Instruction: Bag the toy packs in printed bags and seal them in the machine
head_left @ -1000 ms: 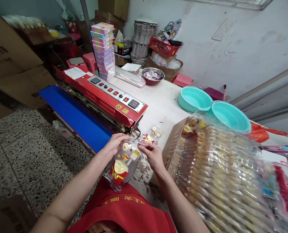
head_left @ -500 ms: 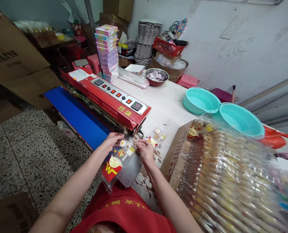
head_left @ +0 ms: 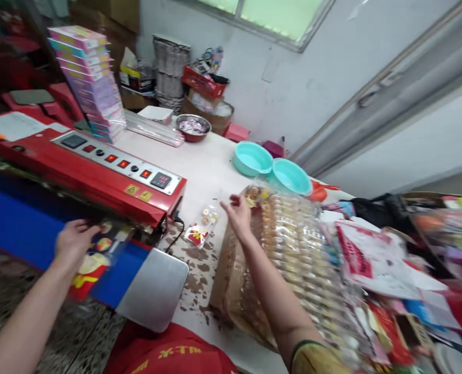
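My left hand (head_left: 75, 241) has its fingers closed at the upper edge of a clear plastic bag (head_left: 94, 259). Small toy food pieces and a red fries packet with a yellow mark show through it. The bag hangs in front of the blue conveyor belt (head_left: 24, 218), its top against the red band sealer (head_left: 109, 195). Over the table, my right hand (head_left: 238, 214) is raised with fingers apart and nothing in them, close to the cardboard box (head_left: 226, 280) of packed bags (head_left: 293, 244). Another clear bag of toy food (head_left: 199, 234) lies on the table.
A grey metal plate (head_left: 156, 291) sits at the belt's end. Two turquoise basins (head_left: 253, 158), a steel bowl of small packets (head_left: 194, 126) and a tall stack of boxes (head_left: 94, 85) stand farther back. Mixed packaging (head_left: 379, 259) is piled at the right.
My left hand has carried the bag left along the sealer. My right hand has let go of it and moved right towards the box. The view has turned right.
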Tool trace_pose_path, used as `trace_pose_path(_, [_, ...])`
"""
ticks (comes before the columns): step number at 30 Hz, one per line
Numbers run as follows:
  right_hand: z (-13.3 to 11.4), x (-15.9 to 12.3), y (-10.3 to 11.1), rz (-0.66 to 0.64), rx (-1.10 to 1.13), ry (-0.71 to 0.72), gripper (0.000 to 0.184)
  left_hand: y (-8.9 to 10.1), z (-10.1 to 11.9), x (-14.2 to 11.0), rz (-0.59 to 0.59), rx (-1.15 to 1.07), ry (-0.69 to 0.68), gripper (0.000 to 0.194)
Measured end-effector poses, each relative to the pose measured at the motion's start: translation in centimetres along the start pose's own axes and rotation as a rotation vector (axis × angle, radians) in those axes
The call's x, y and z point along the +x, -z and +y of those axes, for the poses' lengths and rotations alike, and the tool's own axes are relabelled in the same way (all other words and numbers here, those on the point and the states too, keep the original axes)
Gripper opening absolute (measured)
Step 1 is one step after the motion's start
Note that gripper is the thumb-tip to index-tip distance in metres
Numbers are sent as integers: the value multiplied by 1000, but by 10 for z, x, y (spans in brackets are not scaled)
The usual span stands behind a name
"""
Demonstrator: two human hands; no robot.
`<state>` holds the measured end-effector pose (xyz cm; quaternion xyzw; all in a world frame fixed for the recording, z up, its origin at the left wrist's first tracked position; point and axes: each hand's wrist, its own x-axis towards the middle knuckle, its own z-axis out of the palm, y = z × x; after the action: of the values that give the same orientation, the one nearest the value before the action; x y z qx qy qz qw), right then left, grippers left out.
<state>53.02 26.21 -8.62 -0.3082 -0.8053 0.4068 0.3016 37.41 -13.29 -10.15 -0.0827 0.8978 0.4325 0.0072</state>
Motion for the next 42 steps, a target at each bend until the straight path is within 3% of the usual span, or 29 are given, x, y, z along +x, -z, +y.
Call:
trace_pose_path(2, [30, 51, 52, 189, -359, 46, 52, 3, -6, 8, 195, 216, -88, 61])
trace_pose_path(4, [61, 90, 92, 242, -615, 13, 60, 3, -7, -3, 245, 294, -148, 63])
trace_pose_path(7, [95, 123, 120, 112, -816, -81, 49, -7, -4, -42, 116, 241, -212, 53])
trace_pose_path(10, [106, 136, 128, 5, -845, -31, 20, -21, -7, -78, -30, 132, -271, 42])
trace_pose_path(12, [99, 138, 132, 4, -760, 76, 20, -27, -11, -94, -82, 75, -315, 37])
trace_pose_path(15, [65, 128, 142, -36, -467, 298, 29, -27, -5, -109, -112, 38, -336, 35])
trace_pose_path(17, [30, 106, 147, -55, -263, 397, 25, -26, 12, -118, -150, -5, -327, 35])
trace_pose_path(20, [-29, 55, 149, -34, -122, 483, 15, -29, 57, -132, -237, -170, -344, 41])
trace_pose_path(24, [-87, -16, 127, -206, 132, 467, 7, -39, 122, -146, -516, -516, -403, 66])
trace_pose_path(26, [-98, -40, 104, -354, 271, 357, 7, -44, 141, -147, -696, -693, -307, 74])
trace_pose_path(28, [-99, -58, 78, -482, 387, 206, 9, -47, 145, -143, -795, -815, -133, 66])
trace_pose_path(32, [-82, -84, 23, -580, 555, -67, 15, -47, 115, -131, -704, -840, 141, 39])
trace_pose_path(38, [-46, -119, -36, -598, 539, -296, 28, -68, 57, -117, -448, -748, 284, 27])
trace_pose_path(42, [-33, -129, -63, -586, 557, -431, 39, -87, 39, -104, -430, -669, 388, 21])
